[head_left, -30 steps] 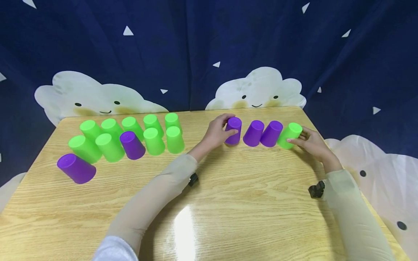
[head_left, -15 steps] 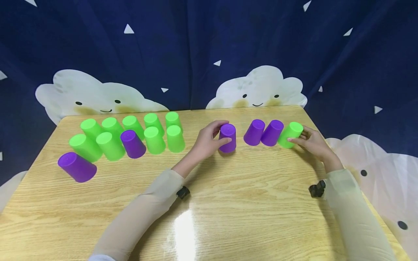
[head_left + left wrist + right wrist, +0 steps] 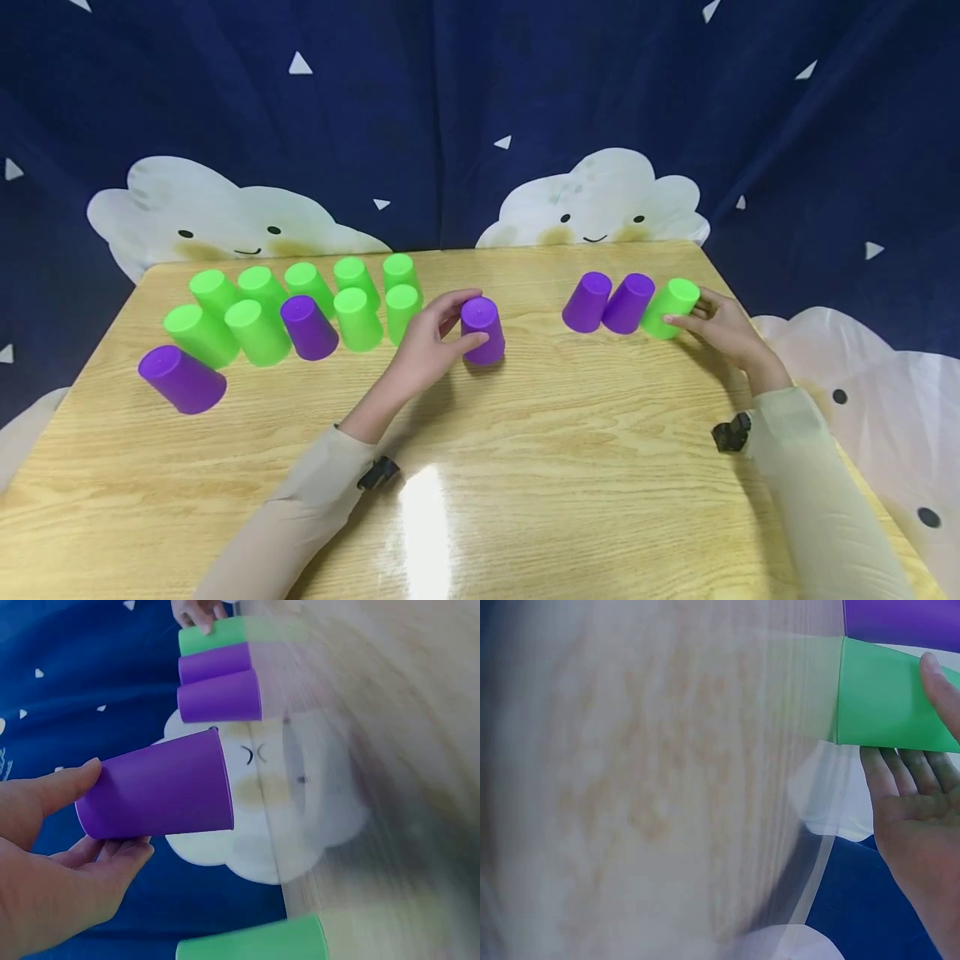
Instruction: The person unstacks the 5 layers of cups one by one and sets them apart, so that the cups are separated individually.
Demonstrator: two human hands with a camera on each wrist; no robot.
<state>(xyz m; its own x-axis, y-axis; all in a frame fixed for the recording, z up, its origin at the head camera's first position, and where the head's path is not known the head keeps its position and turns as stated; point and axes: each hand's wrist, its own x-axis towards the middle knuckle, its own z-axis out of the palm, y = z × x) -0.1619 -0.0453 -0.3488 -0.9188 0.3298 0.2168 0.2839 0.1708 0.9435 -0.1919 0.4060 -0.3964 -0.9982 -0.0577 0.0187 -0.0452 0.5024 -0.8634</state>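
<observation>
My left hand (image 3: 426, 346) grips an upside-down purple cup (image 3: 487, 320), thumb on the near side and fingers behind. In the left wrist view a gap shows between this cup's rim (image 3: 228, 780) and its reflection in the tabletop. At the right end of a short row, my right hand (image 3: 727, 335) holds an inverted green cup (image 3: 669, 307). The right wrist view shows its thumb (image 3: 934, 679) on one side of the green cup and the fingers along the other. Two purple cups, one (image 3: 628, 305) beside the green cup and another (image 3: 587, 303) left of it, complete that row.
On the left of the wooden table (image 3: 540, 467) stand several inverted green cups (image 3: 258, 335) in two rows. A purple cup (image 3: 310, 330) is among them, and another purple cup (image 3: 183, 382) stands at the front-left. A dark blue curtain (image 3: 442, 108) hangs behind.
My left hand has carried the purple cup leftward and toward me, away from the right-hand row. The right hand stays at the green cup.
</observation>
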